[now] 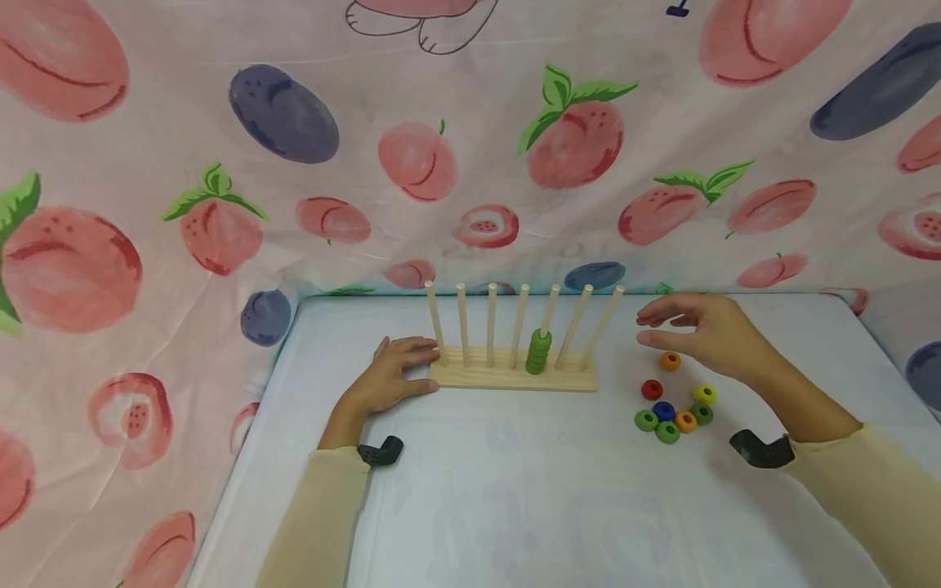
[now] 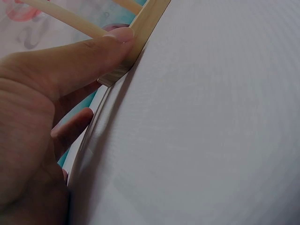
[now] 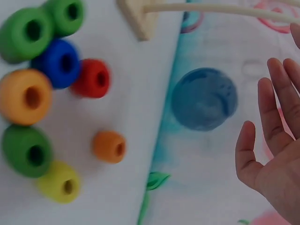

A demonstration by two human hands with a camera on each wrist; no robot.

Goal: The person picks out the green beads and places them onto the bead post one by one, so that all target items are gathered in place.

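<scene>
A wooden peg stand (image 1: pixel 478 377) with several upright pegs sits near the far edge of the table. Stacked on one peg, right of the middle, are several green beads (image 1: pixel 539 353). My left hand (image 1: pixel 393 376) holds the left end of the base; in the left wrist view the thumb (image 2: pixel 119 35) lies against its near side, with other fingers partly hidden behind. Over the table to the right of the stand is my right hand (image 1: pixel 698 331), fingers extended and nothing in them. Just below it lies an orange bead (image 1: pixel 670 361).
Loose beads lie right of the stand: a red one (image 1: pixel 651 389), a yellow one (image 1: pixel 704 394), a blue one (image 1: pixel 664 411), a second orange one (image 1: pixel 686 421) and several green ones (image 1: pixel 667 432). A fruit-printed cloth (image 1: pixel 478 106) hangs behind the white table (image 1: pixel 529 490).
</scene>
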